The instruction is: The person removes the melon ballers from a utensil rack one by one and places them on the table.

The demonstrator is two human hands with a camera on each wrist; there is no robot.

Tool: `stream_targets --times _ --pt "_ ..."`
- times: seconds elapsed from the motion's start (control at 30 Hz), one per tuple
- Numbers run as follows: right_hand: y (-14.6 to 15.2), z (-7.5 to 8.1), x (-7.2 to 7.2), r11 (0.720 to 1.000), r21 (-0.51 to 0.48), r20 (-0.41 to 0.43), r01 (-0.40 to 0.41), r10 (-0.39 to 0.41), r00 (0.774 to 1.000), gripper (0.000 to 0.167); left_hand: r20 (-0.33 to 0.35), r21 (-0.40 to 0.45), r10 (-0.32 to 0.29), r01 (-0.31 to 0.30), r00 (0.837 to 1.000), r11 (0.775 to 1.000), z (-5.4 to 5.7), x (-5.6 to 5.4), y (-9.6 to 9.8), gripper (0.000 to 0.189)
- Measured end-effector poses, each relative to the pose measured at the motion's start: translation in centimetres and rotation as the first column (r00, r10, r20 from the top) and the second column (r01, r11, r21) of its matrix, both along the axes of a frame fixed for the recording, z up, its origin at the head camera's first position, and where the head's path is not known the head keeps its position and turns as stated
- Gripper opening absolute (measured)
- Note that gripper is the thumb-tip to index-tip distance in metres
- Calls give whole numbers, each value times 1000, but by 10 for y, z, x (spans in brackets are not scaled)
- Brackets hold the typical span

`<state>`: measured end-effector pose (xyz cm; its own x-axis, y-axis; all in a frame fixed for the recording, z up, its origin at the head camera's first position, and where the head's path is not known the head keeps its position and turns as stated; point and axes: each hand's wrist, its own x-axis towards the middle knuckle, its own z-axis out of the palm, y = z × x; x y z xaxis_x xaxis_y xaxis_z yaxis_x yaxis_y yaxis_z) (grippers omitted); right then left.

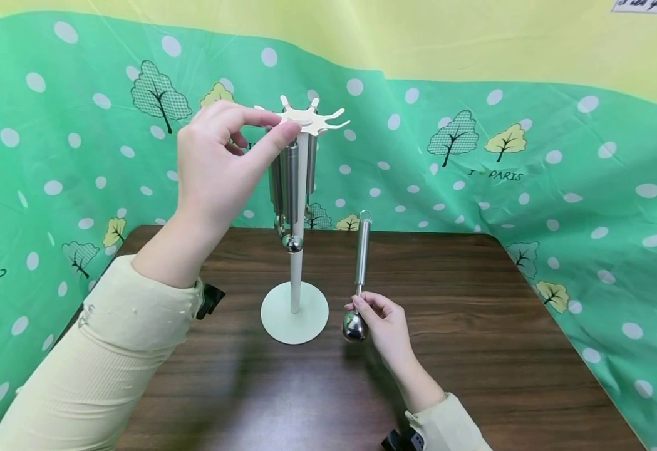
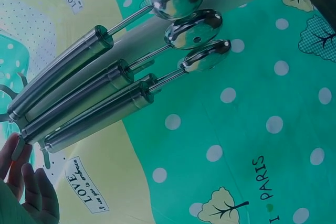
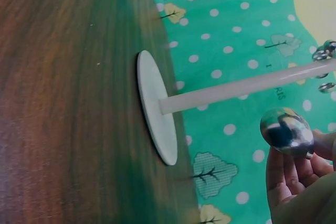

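Observation:
A pale stand (image 1: 297,275) with a round base and a ring of curved hooks (image 1: 318,121) rises from the table. With thumb and index finger, my left hand (image 1: 215,156) pinches the near left edge of the hook ring. Several steel melon ballers (image 2: 79,98) hang side by side from the hooks, round ends down, a small hole showing in their bowls. Right of the pole, my right hand (image 1: 389,329) grips another melon baller (image 1: 364,250) at its thin neck, just above the bowl. Its looped handle points up. In the right wrist view the bowl (image 3: 287,132) shows its rounded back.
A dark wooden table (image 1: 475,351) carries the stand's base (image 1: 277,322). Behind and beside it hangs a green and yellow cloth (image 1: 559,156) with dots and trees. Dark wrist cameras (image 1: 210,300) sit at both cuffs.

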<state>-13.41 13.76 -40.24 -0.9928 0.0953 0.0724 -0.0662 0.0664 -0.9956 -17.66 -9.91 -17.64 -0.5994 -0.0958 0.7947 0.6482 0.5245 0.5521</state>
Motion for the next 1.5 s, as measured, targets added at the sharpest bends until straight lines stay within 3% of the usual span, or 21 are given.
stream_targets --times 1.03,1.37,1.5 --pt "7 -50 9 999 23 206 -27 22 978 24 1 12 7 -7 1000 1000 0 0 2 29" --pt "8 -60 14 997 23 256 -80 72 964 25 114 24 24 -27 993 999 4 6 4 29" --pt "9 -62 14 993 32 289 -110 96 952 27 120 22 30 -33 992 999 5 6 5 29"
